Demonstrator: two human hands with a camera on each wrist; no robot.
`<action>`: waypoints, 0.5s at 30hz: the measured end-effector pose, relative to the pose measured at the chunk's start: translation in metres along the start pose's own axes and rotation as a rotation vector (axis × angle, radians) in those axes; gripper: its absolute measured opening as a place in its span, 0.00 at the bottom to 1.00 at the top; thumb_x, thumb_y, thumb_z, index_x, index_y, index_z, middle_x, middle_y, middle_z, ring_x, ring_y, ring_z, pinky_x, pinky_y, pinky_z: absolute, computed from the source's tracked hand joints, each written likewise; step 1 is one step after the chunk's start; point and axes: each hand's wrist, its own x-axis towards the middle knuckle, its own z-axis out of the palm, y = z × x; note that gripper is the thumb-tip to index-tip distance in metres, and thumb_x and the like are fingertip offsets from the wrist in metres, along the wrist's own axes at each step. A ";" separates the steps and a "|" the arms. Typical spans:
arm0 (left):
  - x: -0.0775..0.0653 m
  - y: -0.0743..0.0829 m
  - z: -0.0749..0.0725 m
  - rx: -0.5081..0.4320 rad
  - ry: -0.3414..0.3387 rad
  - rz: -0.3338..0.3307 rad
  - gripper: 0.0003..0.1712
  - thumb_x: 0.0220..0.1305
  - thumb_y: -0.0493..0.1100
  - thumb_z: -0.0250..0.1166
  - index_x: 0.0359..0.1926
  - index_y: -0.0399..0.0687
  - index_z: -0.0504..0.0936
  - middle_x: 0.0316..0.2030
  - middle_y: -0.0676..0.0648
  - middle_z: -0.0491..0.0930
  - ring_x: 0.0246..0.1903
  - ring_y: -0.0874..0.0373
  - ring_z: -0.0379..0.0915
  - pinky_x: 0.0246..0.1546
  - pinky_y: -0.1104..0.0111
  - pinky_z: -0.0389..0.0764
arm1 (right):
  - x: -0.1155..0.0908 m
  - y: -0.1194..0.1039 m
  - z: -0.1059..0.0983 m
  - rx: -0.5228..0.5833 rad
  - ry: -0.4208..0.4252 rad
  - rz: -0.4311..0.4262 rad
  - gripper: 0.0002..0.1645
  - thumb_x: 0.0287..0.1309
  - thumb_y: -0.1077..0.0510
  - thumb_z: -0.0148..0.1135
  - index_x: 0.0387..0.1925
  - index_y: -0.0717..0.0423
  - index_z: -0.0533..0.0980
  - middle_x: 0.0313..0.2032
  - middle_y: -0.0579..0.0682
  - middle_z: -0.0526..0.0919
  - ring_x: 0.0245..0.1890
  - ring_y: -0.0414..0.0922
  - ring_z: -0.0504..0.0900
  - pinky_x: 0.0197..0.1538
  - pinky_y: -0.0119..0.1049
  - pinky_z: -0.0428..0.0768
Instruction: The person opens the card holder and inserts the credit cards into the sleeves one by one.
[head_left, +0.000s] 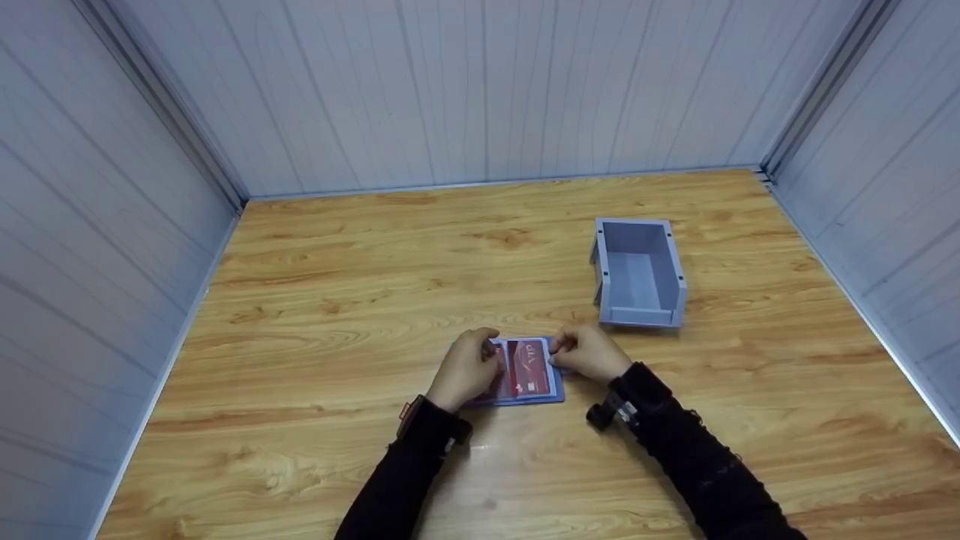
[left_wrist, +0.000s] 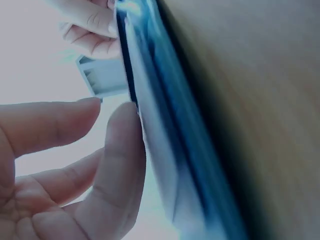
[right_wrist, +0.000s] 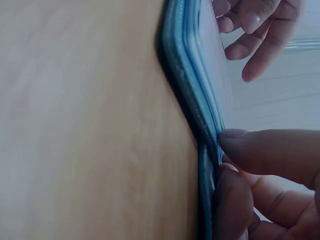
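A blue card holder (head_left: 556,395) with clear sleeves lies spread on the table, seen edge-on in both wrist views. A red card (head_left: 529,366) with white markings and a chip shows in its right part; another red surface is partly hidden under my left hand (head_left: 461,371). In the left wrist view, that hand's thumb and fingers stand apart, one fingertip (left_wrist: 122,112) at the sleeve's surface. My right hand (head_left: 592,352) pinches the holder's right-hand sleeve edge between thumb and finger, as the right wrist view shows, with the layers (right_wrist: 200,95) slightly bent there.
A grey open-front bin (head_left: 643,318) stands on the wooden table (head_left: 337,285) beyond my right hand. Pale panelled walls (head_left: 480,90) enclose the table at the back and on both sides. Each wrist wears a black strap with a small camera.
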 end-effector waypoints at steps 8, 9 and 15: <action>-0.011 -0.009 -0.021 0.121 0.133 -0.073 0.24 0.59 0.38 0.66 0.56 0.34 0.78 0.44 0.37 0.81 0.44 0.46 0.78 0.49 0.53 0.78 | -0.001 0.000 0.000 0.003 0.005 -0.009 0.07 0.49 0.66 0.67 0.33 0.64 0.80 0.26 0.46 0.78 0.27 0.39 0.74 0.32 0.28 0.74; -0.012 -0.011 -0.023 0.144 0.140 -0.082 0.24 0.58 0.39 0.66 0.56 0.34 0.78 0.44 0.36 0.81 0.45 0.44 0.78 0.50 0.52 0.78 | -0.001 0.000 0.000 -0.004 0.008 -0.014 0.07 0.49 0.66 0.67 0.33 0.64 0.80 0.26 0.46 0.78 0.27 0.39 0.74 0.32 0.28 0.74; -0.013 -0.018 -0.028 0.192 0.115 -0.108 0.25 0.58 0.39 0.65 0.56 0.31 0.77 0.47 0.32 0.80 0.49 0.40 0.77 0.52 0.50 0.77 | -0.002 -0.001 0.000 -0.033 0.018 -0.040 0.07 0.49 0.65 0.67 0.32 0.63 0.80 0.26 0.46 0.78 0.28 0.38 0.74 0.32 0.27 0.73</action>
